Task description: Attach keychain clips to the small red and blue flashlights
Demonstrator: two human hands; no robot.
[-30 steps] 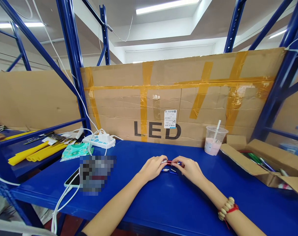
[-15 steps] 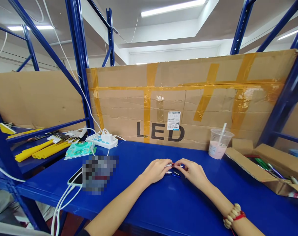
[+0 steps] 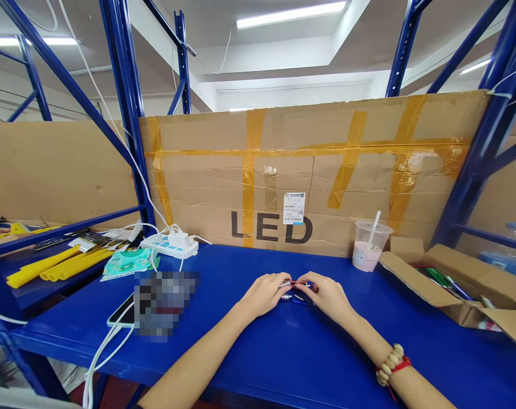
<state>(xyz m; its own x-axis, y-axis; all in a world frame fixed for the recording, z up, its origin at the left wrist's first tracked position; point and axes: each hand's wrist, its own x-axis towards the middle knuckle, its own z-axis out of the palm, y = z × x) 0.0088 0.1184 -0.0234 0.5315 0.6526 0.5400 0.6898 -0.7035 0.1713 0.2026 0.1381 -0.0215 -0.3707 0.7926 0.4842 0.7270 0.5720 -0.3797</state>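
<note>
My left hand [image 3: 264, 292] and my right hand [image 3: 328, 294] meet over the middle of the blue bench [image 3: 283, 352]. Between their pinched fingertips they hold a small red pen-like piece with a silver tip [image 3: 292, 283]. Just below it a blue piece with a silver end [image 3: 292, 297] lies on the bench, partly hidden by my fingers. A bead bracelet with a red cord [image 3: 390, 363] circles my right wrist.
A taped cardboard wall marked LED [image 3: 309, 176] backs the bench. A plastic cup with pink drink and straw [image 3: 369, 245] stands right, beside an open carton of pens [image 3: 457, 284]. Left are a white power strip [image 3: 170, 244], a phone on a cable [image 3: 121, 311], and yellow tubes [image 3: 53, 267].
The view swung slightly right and back. Both hands stay pinched together on the small red piece at the same spot on the bench.
</note>
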